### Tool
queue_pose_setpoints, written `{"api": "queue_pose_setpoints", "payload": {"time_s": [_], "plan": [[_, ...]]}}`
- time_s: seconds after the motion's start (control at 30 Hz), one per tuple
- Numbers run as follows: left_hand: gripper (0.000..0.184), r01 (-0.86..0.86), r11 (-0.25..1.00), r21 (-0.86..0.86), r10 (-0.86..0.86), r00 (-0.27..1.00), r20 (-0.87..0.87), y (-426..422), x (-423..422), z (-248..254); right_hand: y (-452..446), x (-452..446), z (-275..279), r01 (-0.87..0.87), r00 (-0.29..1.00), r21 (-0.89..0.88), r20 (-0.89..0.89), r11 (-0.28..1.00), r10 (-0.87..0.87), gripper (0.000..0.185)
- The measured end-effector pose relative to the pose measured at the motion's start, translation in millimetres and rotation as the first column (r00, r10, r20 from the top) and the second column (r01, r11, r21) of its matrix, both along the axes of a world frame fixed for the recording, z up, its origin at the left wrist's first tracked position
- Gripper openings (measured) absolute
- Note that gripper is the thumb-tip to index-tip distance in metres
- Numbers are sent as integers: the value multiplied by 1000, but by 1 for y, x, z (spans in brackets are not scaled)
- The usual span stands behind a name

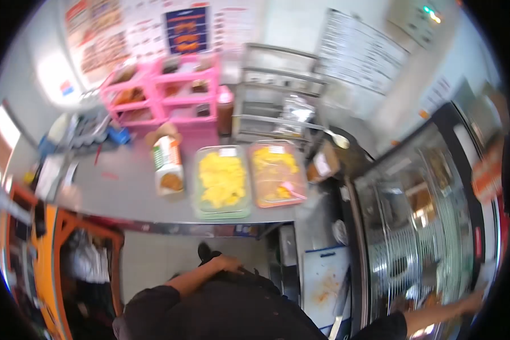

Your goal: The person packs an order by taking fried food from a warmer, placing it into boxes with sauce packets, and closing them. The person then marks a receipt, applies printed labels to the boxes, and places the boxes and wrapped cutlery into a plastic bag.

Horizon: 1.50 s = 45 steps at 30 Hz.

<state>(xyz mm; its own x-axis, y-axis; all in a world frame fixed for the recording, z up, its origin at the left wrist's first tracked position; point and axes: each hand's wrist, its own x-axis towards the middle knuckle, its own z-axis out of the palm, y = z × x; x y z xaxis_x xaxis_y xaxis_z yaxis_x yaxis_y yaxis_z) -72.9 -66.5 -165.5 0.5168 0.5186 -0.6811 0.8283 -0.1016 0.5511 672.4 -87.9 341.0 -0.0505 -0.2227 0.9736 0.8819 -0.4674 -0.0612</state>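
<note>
My left hand hangs in front of my dark top at waist height, fingers loosely extended with nothing visible in them. My right hand reaches out to the far right, beside the outer edge of a glass-fronted display cabinet. Its fingers are blurred, so their grip cannot be made out. Wire racks and some food items show behind the cabinet's glass. On the steel counter ahead stand two lidded clear tubs, one full of yellow pieces, the other partly filled with yellow pieces.
An open carton stands left of the tubs. Behind it are a pink rack, a sauce bottle and a metal shelf rack. A stained cutting board and a knife lie beside the cabinet. An orange frame stands left.
</note>
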Motion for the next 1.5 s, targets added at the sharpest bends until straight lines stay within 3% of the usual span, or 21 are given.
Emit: {"api": "queue_pose_setpoints", "payload": {"time_s": [0.07,0.1,0.23,0.47,0.6,0.73,0.77,0.9,0.97,1.0,1.03,1.07,1.1,1.13,1.17,1.2,1.23,1.27,1.33,1.37,1.5], "plan": [[65,-114,993,-39,116,993,33,-4,-26,-22,3,-34,11,22,995,110,92,994,-32,59],[66,-151,987,-62,155,987,50,-7,-40,-38,-6,0,15,60,994,51,-99,997,-55,46],[69,-180,983,-19,181,981,68,-6,-110,-80,-5,-29,-12,125,978,-26,-166,992,-127,43],[67,-209,977,-47,204,974,-98,-2,-245,-66,41,-99,-73,154,939,-249,-266,956,-220,37],[60,-227,970,-84,204,954,-220,0,-278,-26,74,-114,-101,145,924,-340,-288,929,-250,33],[55,-392,919,-44,388,918,-76,-24,-273,-51,129,-128,-120,89,947,-392,-252,916,-200,30],[47,-472,879,-64,469,882,-49,-25,-268,-34,147,-133,-127,65,953,-400,-246,914,-175,30],[36,-433,900,-51,435,899,39,-36,-260,-42,228,-214,-160,-120,985,-454,-167,883,48,27],[36,-367,929,-48,370,926,80,-37,-255,-37,267,-316,-197,-359,933,-586,-223,726,282,25],[36,-351,930,-107,366,909,199,-29,-254,-23,276,-382,-219,-535,842,-649,-356,541,405,25],[36,-326,932,-158,361,878,314,-14,-258,4,276,-466,-241,-727,671,-635,-578,261,464,24],[37,-295,933,-204,356,833,424,-4,-258,29,255,-568,-251,-951,255,-300,-896,-73,362,38],[38,-462,843,-275,536,689,488,-1,-254,46,246,-625,-279,-947,68,-132,-973,-292,219,49],[40,-592,721,-359,680,509,528,4,-252,65,220,-682,-293,-920,-83,57,-995,-388,52,49],[47,-675,589,-444,772,309,555,11,-252,96,207,-720,-314,-819,-294,355,-934,-451,-201,49],[54,-717,445,-536,827,99,554,20,-254,125,197,-756,-324,-758,-363,431,-902,-489,-232,46],[62,-707,397,-585,758,-107,644,24,-257,139,188,-792,-319,-653,-487,599,-800,-463,-349,41],[73,-682,352,-641,651,-314,691,28,-262,150,183,-822,-323,-585,-524,637,-769,-502,-365,36],[87,-781,306,-544,441,-390,808,39,-282,174,173,-872,-328,-578,-473,514,-844,-634,-252,29],[96,-827,258,-499,320,-414,852,40,-296,182,168,-892,-327,-569,-452,490,-857,-661,-247,29],[110,-859,307,-410,255,-341,905,26,-369,201,148,-961,-321,-542,-378,508,-859,-669,-346,29]]}}
